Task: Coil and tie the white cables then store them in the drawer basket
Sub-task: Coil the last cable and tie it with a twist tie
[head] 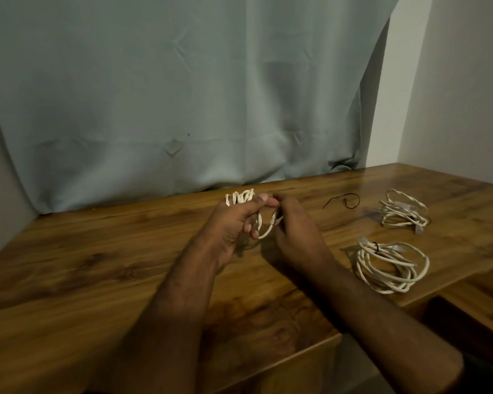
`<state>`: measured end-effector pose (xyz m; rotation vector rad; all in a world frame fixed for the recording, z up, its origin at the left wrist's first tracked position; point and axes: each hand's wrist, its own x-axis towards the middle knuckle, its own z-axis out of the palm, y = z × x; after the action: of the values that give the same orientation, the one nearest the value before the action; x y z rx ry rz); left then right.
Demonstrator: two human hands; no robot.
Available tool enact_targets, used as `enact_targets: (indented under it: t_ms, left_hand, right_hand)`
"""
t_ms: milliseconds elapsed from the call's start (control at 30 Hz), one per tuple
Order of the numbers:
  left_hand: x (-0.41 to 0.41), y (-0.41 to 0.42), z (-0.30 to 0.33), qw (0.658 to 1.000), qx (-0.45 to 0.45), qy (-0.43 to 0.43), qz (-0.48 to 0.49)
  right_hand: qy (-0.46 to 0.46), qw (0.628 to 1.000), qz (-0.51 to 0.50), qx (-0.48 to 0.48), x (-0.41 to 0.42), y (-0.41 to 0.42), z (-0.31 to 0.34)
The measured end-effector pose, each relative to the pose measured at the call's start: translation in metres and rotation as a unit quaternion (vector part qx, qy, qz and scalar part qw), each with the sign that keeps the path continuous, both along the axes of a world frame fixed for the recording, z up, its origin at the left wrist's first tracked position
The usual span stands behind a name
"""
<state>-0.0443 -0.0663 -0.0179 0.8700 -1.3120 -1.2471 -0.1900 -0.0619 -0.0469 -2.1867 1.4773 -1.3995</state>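
My left hand (234,226) grips a bundle of coiled white cable (241,198) above the middle of the wooden table (97,265); its loops stick out past my fingers. My right hand (293,231) pinches the same cable close to its ribbed plug end (273,221), right beside the left hand. A second white cable (392,267) lies coiled on the table at the right with a dark tie around it. A third white cable (403,213) lies in a looser heap farther back. A loose black tie (343,201) rests between the hands and that heap.
A pale green curtain (182,95) hangs behind the table, with a white wall (453,81) at the right. At the lower right the table edge drops to an open dark space (467,336), part of a drawer area.
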Motion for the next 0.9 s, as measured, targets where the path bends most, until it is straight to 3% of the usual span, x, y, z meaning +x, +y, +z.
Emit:
enact_targets:
  t_ms: [167,300,567,667,800,900]
  left_hand:
    - [-0.005,0.004,0.004,0.998,-0.014,0.053,0.005]
    - [-0.006,0.005,0.007,0.998,-0.012,0.059,-0.008]
    - [0.002,0.017,0.012,0.988,0.046,0.067,-0.133]
    - [0.004,0.017,0.007,0.972,0.058,0.119,-0.192]
    - [0.007,0.010,0.004,0.945,0.055,0.147,-0.285]
    - [0.006,0.016,0.011,0.948,0.077,0.143,-0.274]
  right_hand:
    - [-0.086,0.992,0.085,0.019,0.003,-0.008,0.001]
    - [-0.145,0.986,0.060,-0.052,-0.005,-0.015,0.001]
    - [-0.175,0.971,0.121,-0.113,-0.006,-0.005,0.008]
    - [-0.199,0.959,0.191,-0.065,-0.002,-0.004,0.008]
    - [-0.257,0.908,0.323,0.068,0.007,0.007,0.005]
    - [-0.253,0.897,0.351,0.096,0.007,0.008,0.002]
